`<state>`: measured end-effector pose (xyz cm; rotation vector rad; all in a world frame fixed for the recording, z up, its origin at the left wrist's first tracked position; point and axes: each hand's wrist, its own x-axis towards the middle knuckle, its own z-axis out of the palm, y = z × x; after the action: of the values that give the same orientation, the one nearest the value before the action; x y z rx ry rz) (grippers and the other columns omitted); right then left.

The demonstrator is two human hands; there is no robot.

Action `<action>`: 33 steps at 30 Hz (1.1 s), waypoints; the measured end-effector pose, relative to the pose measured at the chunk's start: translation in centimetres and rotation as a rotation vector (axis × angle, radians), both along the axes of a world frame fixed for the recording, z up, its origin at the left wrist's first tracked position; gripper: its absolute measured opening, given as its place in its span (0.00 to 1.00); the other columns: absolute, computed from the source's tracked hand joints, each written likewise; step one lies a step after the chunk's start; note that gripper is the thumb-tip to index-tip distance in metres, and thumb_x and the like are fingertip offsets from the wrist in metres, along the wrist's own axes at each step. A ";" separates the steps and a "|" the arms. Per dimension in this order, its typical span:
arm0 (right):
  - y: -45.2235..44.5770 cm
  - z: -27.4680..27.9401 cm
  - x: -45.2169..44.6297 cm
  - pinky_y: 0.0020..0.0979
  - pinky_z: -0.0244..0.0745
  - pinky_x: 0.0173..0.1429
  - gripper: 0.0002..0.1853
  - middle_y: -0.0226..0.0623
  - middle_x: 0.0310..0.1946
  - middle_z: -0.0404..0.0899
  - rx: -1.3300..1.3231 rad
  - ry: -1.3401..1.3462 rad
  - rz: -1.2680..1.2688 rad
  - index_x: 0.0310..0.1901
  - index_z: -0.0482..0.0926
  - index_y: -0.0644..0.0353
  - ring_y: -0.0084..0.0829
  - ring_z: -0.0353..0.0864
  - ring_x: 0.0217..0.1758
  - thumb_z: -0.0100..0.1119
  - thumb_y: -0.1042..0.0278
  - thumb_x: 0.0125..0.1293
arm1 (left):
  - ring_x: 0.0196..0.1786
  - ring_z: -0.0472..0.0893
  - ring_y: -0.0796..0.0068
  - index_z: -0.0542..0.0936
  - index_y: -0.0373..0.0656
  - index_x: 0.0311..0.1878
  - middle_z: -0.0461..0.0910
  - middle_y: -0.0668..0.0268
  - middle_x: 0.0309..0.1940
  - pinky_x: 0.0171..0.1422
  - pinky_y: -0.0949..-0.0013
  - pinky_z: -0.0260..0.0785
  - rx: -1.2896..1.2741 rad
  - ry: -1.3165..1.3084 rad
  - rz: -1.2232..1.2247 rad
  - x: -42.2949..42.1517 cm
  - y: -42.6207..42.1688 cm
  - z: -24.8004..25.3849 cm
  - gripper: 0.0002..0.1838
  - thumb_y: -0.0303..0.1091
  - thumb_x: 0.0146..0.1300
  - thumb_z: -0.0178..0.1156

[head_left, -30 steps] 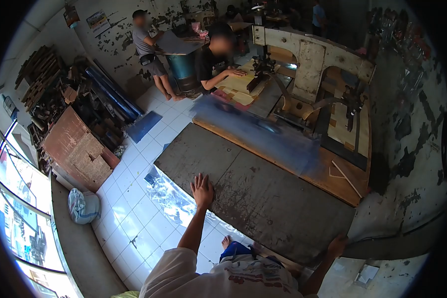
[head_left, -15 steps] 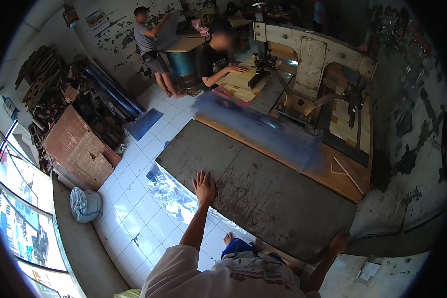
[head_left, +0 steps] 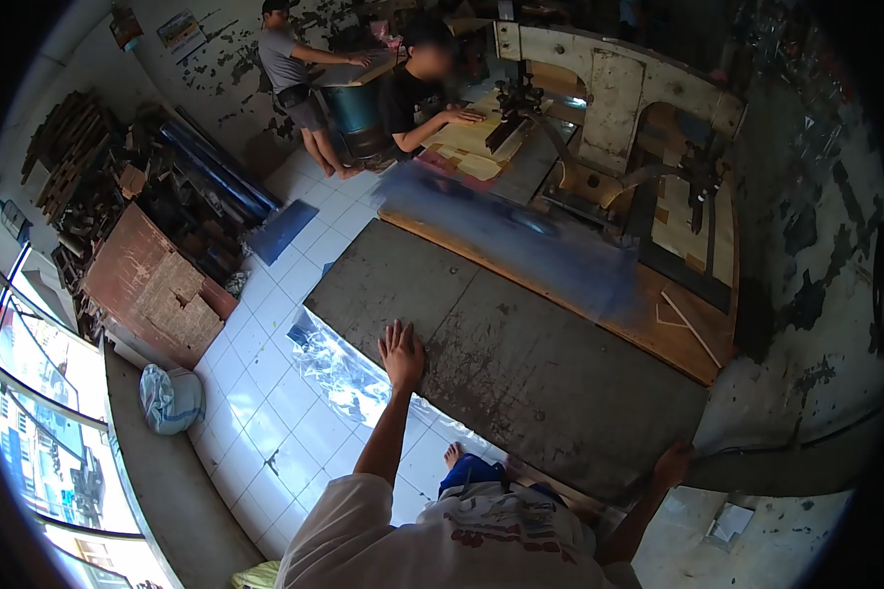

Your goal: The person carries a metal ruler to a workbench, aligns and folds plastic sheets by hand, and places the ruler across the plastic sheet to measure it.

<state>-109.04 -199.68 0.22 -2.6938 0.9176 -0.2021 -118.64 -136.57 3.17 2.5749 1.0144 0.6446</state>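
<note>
A large dark grey board [head_left: 521, 363], scuffed and worn, lies in front of me. My left hand [head_left: 401, 355] rests flat on its near-left part, fingers spread. At the board's right end, my right hand [head_left: 672, 464] is closed around the edge, its fingers partly hidden. Clear plastic sheeting [head_left: 339, 368] hangs out from beneath the near-left edge. Just beyond the board, a blue translucent sheet [head_left: 501, 240] lies blurred over a wooden tabletop [head_left: 692, 351].
A big metal press [head_left: 614, 108] stands behind the tabletop. One person [head_left: 413, 98] works at it, and another [head_left: 300, 88] stands by a blue drum [head_left: 354, 118]. Scrap wood [head_left: 79, 157] is piled left, near a white sack [head_left: 170, 398]. A peeling wall [head_left: 805, 294] bounds the right.
My hands keep their places on the board, while the view has shifted slightly. The standing person has lowered a sheet onto the drum's top and now reaches across it.
</note>
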 end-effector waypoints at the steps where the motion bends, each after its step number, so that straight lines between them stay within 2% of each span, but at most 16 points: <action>1: 0.4 0.5 0.0 0.55 0.73 0.50 0.33 0.57 0.47 0.78 0.009 0.016 -0.009 0.58 0.67 0.60 0.59 0.78 0.49 0.35 0.36 0.70 | 0.75 0.55 0.57 0.74 0.47 0.62 0.62 0.58 0.70 0.78 0.49 0.39 -0.001 0.001 0.001 0.0 0.0 0.0 0.21 0.40 0.67 0.50; 5: 0.3 0.2 0.0 0.56 0.73 0.51 0.34 0.56 0.48 0.79 0.014 0.007 -0.011 0.60 0.67 0.60 0.59 0.78 0.49 0.34 0.36 0.70 | 0.75 0.55 0.57 0.74 0.46 0.61 0.63 0.58 0.70 0.78 0.49 0.38 0.004 -0.006 -0.003 0.0 0.0 0.1 0.21 0.40 0.67 0.50; 7: 1.1 1.4 -0.1 0.56 0.73 0.51 0.34 0.55 0.47 0.79 0.009 0.008 -0.026 0.60 0.66 0.61 0.59 0.79 0.48 0.34 0.36 0.70 | 0.74 0.58 0.56 0.75 0.46 0.60 0.65 0.58 0.68 0.77 0.49 0.41 0.057 -0.010 0.008 0.1 0.3 -0.6 0.20 0.40 0.67 0.51; 9: 0.4 0.5 0.2 0.55 0.72 0.54 0.34 0.57 0.49 0.77 0.041 0.043 -0.046 0.61 0.66 0.63 0.56 0.78 0.52 0.37 0.38 0.70 | 0.72 0.61 0.55 0.76 0.46 0.59 0.68 0.57 0.66 0.76 0.48 0.44 0.086 0.007 -0.035 -0.3 0.3 -0.8 0.20 0.40 0.66 0.52; 11: -1.6 -2.9 0.7 0.52 0.69 0.58 0.31 0.57 0.52 0.74 -0.099 -0.158 0.020 0.60 0.67 0.65 0.56 0.74 0.56 0.46 0.43 0.69 | 0.69 0.64 0.54 0.77 0.45 0.58 0.70 0.57 0.64 0.75 0.48 0.47 0.093 0.023 -0.121 0.0 -0.5 -0.2 0.19 0.40 0.66 0.52; 13: -0.4 0.6 1.5 0.50 0.66 0.61 0.29 0.54 0.54 0.70 -0.103 -0.217 0.092 0.59 0.69 0.64 0.55 0.70 0.57 0.54 0.50 0.65 | 0.67 0.66 0.51 0.78 0.46 0.57 0.71 0.55 0.62 0.72 0.44 0.49 0.137 0.054 -0.213 0.5 -2.6 -1.0 0.19 0.41 0.65 0.54; 15: 0.9 4.2 3.8 0.49 0.65 0.61 0.26 0.52 0.53 0.71 -0.070 -0.255 0.073 0.57 0.70 0.65 0.53 0.70 0.57 0.59 0.57 0.62 | 0.69 0.63 0.48 0.77 0.47 0.57 0.69 0.52 0.64 0.72 0.39 0.46 0.113 0.142 -0.291 1.0 -7.7 0.8 0.21 0.43 0.63 0.56; 18: 0.3 4.1 11.7 0.46 0.68 0.59 0.24 0.50 0.50 0.75 -0.135 -0.497 0.308 0.56 0.71 0.66 0.52 0.73 0.54 0.61 0.64 0.61 | 0.71 0.59 0.50 0.75 0.50 0.61 0.62 0.53 0.69 0.73 0.38 0.40 0.107 0.133 -0.561 0.8 -17.3 1.2 0.24 0.44 0.62 0.56; 19: 1.6 6.2 14.1 0.45 0.70 0.57 0.22 0.52 0.49 0.75 0.037 -0.488 0.325 0.54 0.73 0.64 0.52 0.74 0.53 0.62 0.67 0.59 | 0.73 0.57 0.49 0.74 0.50 0.63 0.59 0.53 0.70 0.74 0.38 0.39 0.094 0.139 -0.616 0.9 -19.2 1.2 0.25 0.45 0.62 0.56; 20: 1.6 6.1 17.0 0.45 0.72 0.53 0.19 0.51 0.47 0.76 -0.162 -0.653 0.494 0.52 0.75 0.62 0.51 0.76 0.51 0.62 0.69 0.59 | 0.73 0.56 0.47 0.73 0.50 0.63 0.60 0.52 0.70 0.74 0.37 0.39 0.062 0.149 -0.633 0.7 -20.9 1.3 0.25 0.45 0.63 0.56; 22: 2.4 6.7 22.4 0.45 0.74 0.50 0.15 0.47 0.45 0.78 -0.134 -0.654 0.574 0.49 0.77 0.61 0.50 0.78 0.47 0.59 0.69 0.60 | 0.74 0.55 0.46 0.72 0.51 0.64 0.58 0.52 0.71 0.74 0.37 0.38 0.002 0.187 -0.629 0.8 -23.3 2.1 0.25 0.45 0.64 0.55; 24: 3.2 6.2 28.8 0.44 0.76 0.49 0.14 0.44 0.42 0.79 0.001 -0.565 0.507 0.48 0.77 0.61 0.48 0.80 0.44 0.57 0.67 0.61 | 0.74 0.54 0.47 0.72 0.52 0.65 0.58 0.53 0.72 0.74 0.38 0.38 -0.007 0.187 -0.638 0.9 -23.6 2.1 0.25 0.45 0.64 0.54; 29: 5.5 6.6 37.9 0.44 0.76 0.52 0.15 0.46 0.45 0.76 -0.055 -0.354 0.480 0.48 0.76 0.60 0.47 0.78 0.48 0.57 0.62 0.62 | 0.74 0.55 0.49 0.73 0.56 0.64 0.60 0.56 0.71 0.75 0.40 0.37 -0.022 0.188 -0.610 1.3 -23.3 1.8 0.24 0.45 0.64 0.54; 33: 5.9 3.3 42.6 0.45 0.76 0.53 0.17 0.47 0.49 0.74 -0.071 -0.279 0.411 0.49 0.74 0.60 0.48 0.76 0.52 0.58 0.60 0.63 | 0.74 0.56 0.50 0.74 0.56 0.63 0.61 0.57 0.71 0.75 0.41 0.37 -0.049 0.213 -0.578 1.6 -23.4 2.2 0.24 0.44 0.63 0.56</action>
<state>-66.40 -193.75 3.48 -2.7500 0.2737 -0.5099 -117.03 -159.98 5.36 2.7355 0.2878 0.1932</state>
